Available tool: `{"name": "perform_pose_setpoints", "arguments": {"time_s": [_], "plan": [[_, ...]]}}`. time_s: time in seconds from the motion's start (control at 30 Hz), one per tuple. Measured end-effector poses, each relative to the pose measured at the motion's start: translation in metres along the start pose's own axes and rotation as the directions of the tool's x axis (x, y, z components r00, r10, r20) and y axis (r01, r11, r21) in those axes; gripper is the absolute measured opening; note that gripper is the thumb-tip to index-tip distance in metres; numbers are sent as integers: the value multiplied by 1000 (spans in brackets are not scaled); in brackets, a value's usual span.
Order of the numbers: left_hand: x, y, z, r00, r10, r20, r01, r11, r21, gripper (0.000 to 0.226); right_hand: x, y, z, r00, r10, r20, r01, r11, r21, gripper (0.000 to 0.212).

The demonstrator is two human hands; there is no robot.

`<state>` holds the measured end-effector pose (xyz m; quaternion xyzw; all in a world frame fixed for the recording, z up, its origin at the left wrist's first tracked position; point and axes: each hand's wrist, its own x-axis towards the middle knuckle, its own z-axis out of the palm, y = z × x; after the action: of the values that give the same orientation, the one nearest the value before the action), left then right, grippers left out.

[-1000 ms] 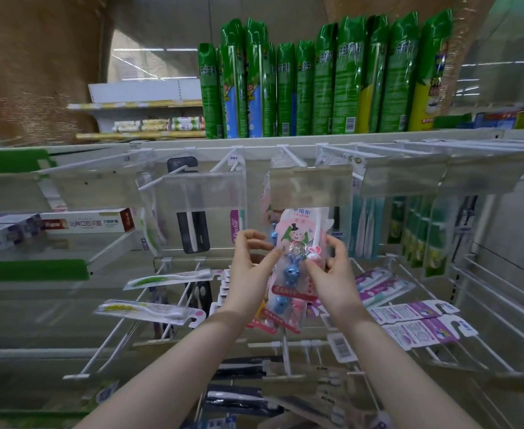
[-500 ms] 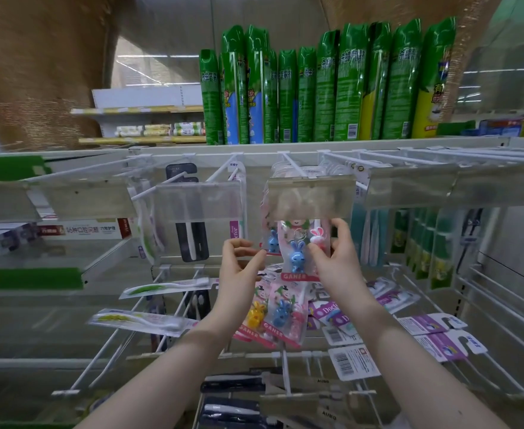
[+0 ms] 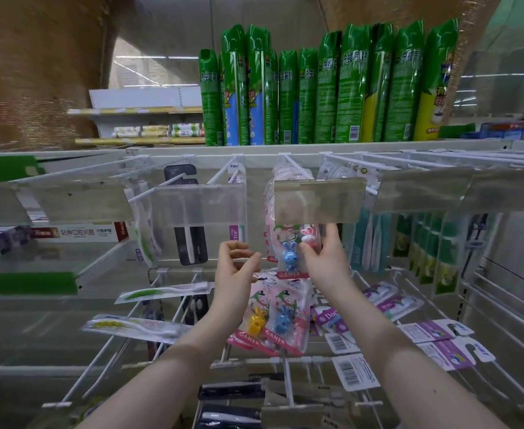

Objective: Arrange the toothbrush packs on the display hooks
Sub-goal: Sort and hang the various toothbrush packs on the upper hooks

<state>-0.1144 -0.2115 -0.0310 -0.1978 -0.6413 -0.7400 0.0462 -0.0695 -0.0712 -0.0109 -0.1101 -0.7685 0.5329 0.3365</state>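
A pink children's toothbrush pack [image 3: 291, 255] with a blue rabbit and a white rabbit figure hangs below a clear price tag holder [image 3: 319, 201] on an upper white hook [image 3: 294, 168]. My right hand [image 3: 325, 261] pinches the pack's right edge, thumb in front, fingers behind. My left hand [image 3: 236, 264] hovers just left of the pack with loosely curled fingers, holding nothing. More pink rabbit packs [image 3: 273, 320] hang on a lower hook beneath my hands.
Green spray cans [image 3: 325, 85] stand on the top shelf. Other toothbrush packs hang left [image 3: 189, 236] and right [image 3: 434, 252] on neighbouring hooks. Purple packs [image 3: 440, 339] lie on the lower right hooks. Toothpaste boxes [image 3: 75, 232] sit on the left shelf.
Both hands lifted the rabbit pack from chest height up to the upper hook. My left hand has let go and drawn slightly left; the right still holds the pack.
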Motion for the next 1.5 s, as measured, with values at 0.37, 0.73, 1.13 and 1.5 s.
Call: {"name": "perform_pose_setpoints", "arguments": {"time_s": [0.37,0.73,1.13,1.5], "plan": [[5,-5,-5,1000,-12,2,12,1000,-14,20,7,11,10,999,18,-30,-18,1000,0,47],[1,-6,-3,999,0,53,2,1000,-28,18,-2,30,5,996,34,-82,-43,993,-108,62],[-24,-16,47,931,161,327,-200,976,91,14,-36,38,-49,1000,-21,-22,13,954,-299,39],[-33,-60,115,770,36,637,-540,568,621,38,-59,76,-114,987,162,19,-92,647,-757,48]]}}
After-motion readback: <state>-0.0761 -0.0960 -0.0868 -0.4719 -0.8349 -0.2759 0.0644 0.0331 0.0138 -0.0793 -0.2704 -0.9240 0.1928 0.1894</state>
